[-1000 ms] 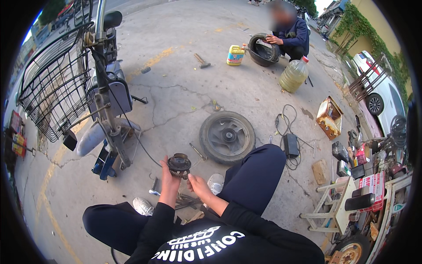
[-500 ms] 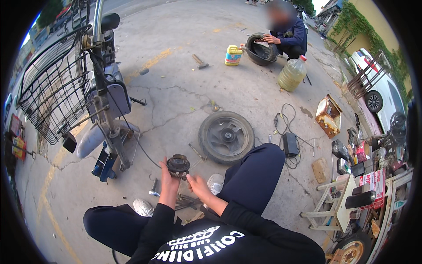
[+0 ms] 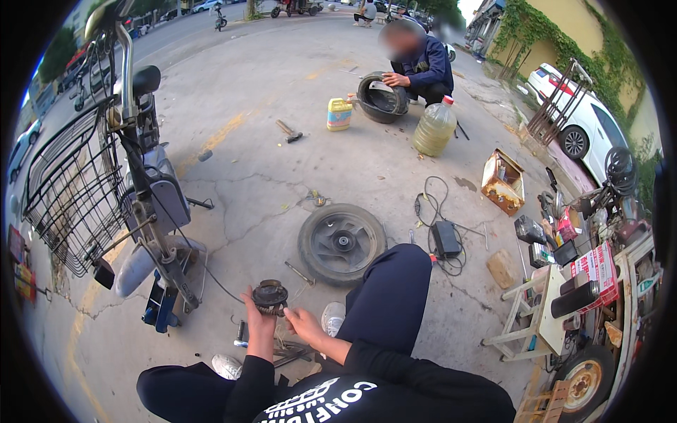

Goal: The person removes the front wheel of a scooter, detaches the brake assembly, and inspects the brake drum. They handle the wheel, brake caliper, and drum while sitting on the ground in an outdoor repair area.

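Observation:
A round, dark, greasy drum brake plate (image 3: 270,292) is held up in front of my knees, with a thin black cable running from it toward the bike's front fork (image 3: 169,264). My left hand (image 3: 259,319) is closed round its left side and underside. At its lower right edge, the fingers of my right hand (image 3: 305,324) are closed on the plate; their tips are partly hidden. A spoked wheel with a tyre (image 3: 343,243) lies flat on the ground just beyond. Between it and my hands lies a thin metal axle rod (image 3: 300,273).
A bike with a wire basket (image 3: 74,180) stands at left, its fork over a blue stand (image 3: 161,310). A hammer (image 3: 289,132), yellow jug (image 3: 339,114) and large bottle (image 3: 434,128) are farther off. Another person holds a tyre (image 3: 381,99). A charger (image 3: 446,238) and stool (image 3: 536,317) are at right.
The view has tilted up and shifted right, so everything sits lower and more to the left. Both hands keep hold of the brake plate, which has hardly moved against the surroundings.

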### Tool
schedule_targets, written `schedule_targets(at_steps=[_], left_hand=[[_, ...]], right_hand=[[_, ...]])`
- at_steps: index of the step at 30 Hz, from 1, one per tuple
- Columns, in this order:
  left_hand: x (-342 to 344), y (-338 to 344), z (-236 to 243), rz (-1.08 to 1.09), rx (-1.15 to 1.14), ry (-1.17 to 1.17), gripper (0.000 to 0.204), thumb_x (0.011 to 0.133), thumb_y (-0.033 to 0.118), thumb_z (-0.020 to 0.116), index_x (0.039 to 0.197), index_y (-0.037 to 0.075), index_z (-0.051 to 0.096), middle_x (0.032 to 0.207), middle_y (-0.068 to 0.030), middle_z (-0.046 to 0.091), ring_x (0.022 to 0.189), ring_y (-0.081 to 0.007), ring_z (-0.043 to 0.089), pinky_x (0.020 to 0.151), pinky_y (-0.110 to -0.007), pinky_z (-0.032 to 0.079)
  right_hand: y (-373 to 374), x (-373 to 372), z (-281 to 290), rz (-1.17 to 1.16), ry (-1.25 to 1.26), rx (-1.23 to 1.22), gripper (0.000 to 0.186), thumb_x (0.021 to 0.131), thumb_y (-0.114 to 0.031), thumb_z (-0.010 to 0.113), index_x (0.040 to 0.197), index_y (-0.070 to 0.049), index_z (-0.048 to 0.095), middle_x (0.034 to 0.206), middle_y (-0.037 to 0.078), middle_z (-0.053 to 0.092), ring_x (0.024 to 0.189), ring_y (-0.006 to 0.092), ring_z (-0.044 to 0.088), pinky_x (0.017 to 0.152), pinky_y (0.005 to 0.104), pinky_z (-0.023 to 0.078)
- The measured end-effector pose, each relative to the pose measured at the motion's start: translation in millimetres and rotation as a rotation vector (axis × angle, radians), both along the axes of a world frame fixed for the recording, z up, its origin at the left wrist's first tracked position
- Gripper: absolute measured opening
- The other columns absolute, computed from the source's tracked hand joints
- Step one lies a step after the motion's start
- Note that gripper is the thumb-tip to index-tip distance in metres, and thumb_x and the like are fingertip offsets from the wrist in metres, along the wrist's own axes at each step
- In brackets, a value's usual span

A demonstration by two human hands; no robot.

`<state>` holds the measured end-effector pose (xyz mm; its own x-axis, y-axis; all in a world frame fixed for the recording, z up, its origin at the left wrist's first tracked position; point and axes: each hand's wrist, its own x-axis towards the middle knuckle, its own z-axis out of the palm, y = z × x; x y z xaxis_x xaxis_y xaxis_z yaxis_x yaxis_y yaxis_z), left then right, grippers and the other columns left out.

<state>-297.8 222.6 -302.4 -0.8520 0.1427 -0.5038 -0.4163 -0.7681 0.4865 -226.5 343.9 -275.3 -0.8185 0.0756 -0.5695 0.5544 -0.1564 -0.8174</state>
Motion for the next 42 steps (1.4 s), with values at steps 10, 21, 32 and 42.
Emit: schedule_targets(at_steps=[10, 21, 32, 42], left_hand=[[-2, -6, -1, 0.014, 0.062, 0.001, 0.075, 0.091, 0.066, 0.034, 0.15, 0.024, 0.016, 0.145, -0.0064, 0.038, 0.129, -0.0296, 0.043, 0.1, -0.054, 0.039], [1, -1, 1, 0.008, 0.044, -0.006, 0.072, 0.093, 0.063, 0.035, 0.15, 0.022, 0.017, 0.143, -0.008, 0.04, 0.127, -0.0288, 0.045, 0.098, -0.051, 0.041], [4, -4, -3, 0.005, 0.059, 0.036, 0.071, 0.095, 0.06, 0.033, 0.15, 0.019, 0.014, 0.144, -0.0083, 0.039, 0.126, -0.028, 0.045, 0.099, -0.049, 0.041], [7, 4, 12, 0.01, 0.039, 0.014, 0.069, 0.096, 0.059, 0.031, 0.15, 0.02, 0.013, 0.144, -0.0086, 0.038, 0.127, -0.0288, 0.044, 0.102, -0.051, 0.039]], right_hand=[[-6, 5, 1, -0.001, 0.437, 0.339, 0.02, 0.088, -0.013, 0.063, 0.099, 0.0, 0.053, 0.082, 0.008, 0.062, 0.075, 0.0172, 0.06, 0.069, 0.0312, 0.048], [-4, 2, -7, 0.041, 0.107, 0.074, 0.036, 0.095, -0.034, 0.054, 0.089, 0.002, 0.056, 0.07, 0.01, 0.061, 0.066, 0.0207, 0.058, 0.064, 0.0338, 0.047], [-1, 2, -5, 0.126, 0.183, 0.434, 0.036, 0.096, -0.034, 0.052, 0.089, 0.001, 0.056, 0.075, 0.012, 0.062, 0.069, 0.0208, 0.061, 0.065, 0.0347, 0.048], [-2, 9, -30, 0.051, 0.475, 0.503, 0.035, 0.096, -0.034, 0.054, 0.097, 0.001, 0.054, 0.078, 0.009, 0.061, 0.068, 0.018, 0.06, 0.063, 0.0316, 0.048]])
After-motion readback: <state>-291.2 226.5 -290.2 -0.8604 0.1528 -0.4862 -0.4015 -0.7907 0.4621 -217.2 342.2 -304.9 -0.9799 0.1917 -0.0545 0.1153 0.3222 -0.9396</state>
